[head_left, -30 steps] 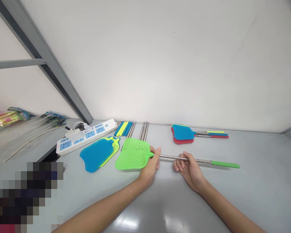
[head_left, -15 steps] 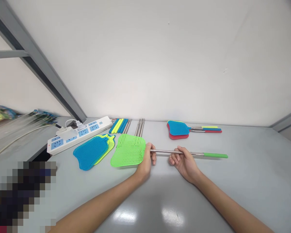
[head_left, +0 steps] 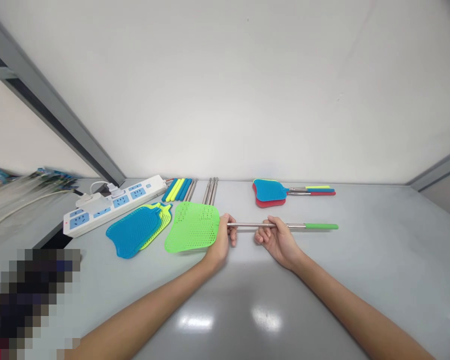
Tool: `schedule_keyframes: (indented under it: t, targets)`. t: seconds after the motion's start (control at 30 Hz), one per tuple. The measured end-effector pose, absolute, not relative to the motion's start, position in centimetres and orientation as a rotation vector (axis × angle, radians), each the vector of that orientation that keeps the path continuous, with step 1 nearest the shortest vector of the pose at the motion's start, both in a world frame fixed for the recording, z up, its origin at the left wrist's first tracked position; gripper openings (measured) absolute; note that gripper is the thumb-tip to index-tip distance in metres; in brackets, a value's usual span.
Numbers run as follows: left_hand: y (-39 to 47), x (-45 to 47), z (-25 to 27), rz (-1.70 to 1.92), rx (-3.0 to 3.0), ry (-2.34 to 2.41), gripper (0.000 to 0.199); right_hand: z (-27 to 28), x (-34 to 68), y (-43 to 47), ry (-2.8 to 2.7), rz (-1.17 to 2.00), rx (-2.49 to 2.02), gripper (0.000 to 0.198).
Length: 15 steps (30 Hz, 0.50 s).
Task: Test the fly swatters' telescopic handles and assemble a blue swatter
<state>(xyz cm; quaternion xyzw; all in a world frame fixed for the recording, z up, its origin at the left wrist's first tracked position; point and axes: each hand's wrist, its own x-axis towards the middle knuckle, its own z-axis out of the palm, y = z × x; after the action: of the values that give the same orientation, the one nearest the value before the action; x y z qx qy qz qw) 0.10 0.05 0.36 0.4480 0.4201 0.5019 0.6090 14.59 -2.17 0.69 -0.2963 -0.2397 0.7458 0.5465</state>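
A green fly swatter [head_left: 193, 227] lies crosswise between my hands, its perforated head on the left and its green grip on the right. My left hand [head_left: 223, 237] is closed around the neck, where the head meets the metal rod. Further right, my right hand [head_left: 279, 242] pinches the rod with thumb and fingers, a short way from the green grip. Left of the swatter, a blue swatter head [head_left: 133, 232] overlaps a yellow one [head_left: 165, 220] on the table. Several metal rods [head_left: 210, 191] lie just behind the green head.
Blue and yellow grip sleeves [head_left: 178, 190] lie by the wall, beside a white power strip [head_left: 114, 205] with plugs in it. Stacked swatters [head_left: 270, 190] in blue, red and yellow rest at the back right. Plastic-wrapped packages [head_left: 33, 192] are at far left.
The green swatter's rod and grip look shorter on the right, with the grip end nearer my right hand. Both hands keep their hold. The whole view has shifted slightly.
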Motion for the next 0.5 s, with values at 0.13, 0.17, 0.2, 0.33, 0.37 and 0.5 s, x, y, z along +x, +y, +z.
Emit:
schedule_keyframes:
  t: [0.13, 0.17, 0.2, 0.33, 0.37, 0.5]
  targets:
    - [0.1, 0.1, 0.5, 1.169, 1.049, 0.962, 0.033, 0.6, 14.8, -2.1, -0.57, 1.774, -0.704, 0.041]
    - [0.1, 0.1, 0.6, 1.172, 1.051, 0.964, 0.033, 0.6, 14.8, -2.1, -0.565, 1.777, -0.71, 0.041]
    - [0.1, 0.1, 0.6, 1.176, 1.054, 0.965, 0.033, 0.7, 14.8, -2.1, -0.561, 1.778, -0.716, 0.041]
    - [0.0, 0.0, 0.8, 1.17, 1.113, 0.95, 0.032, 0.8, 14.7, -2.1, -0.559, 1.775, -0.719, 0.04]
    - [-0.1, 0.0, 0.8, 1.164, 1.148, 0.947, 0.033, 0.8, 14.7, -2.1, -0.556, 1.773, -0.717, 0.04]
    - [-0.9, -0.1, 0.9, 1.056, 1.343, 0.958, 0.041, 0.9, 15.1, -2.1, -0.618, 1.832, -0.688, 0.043]
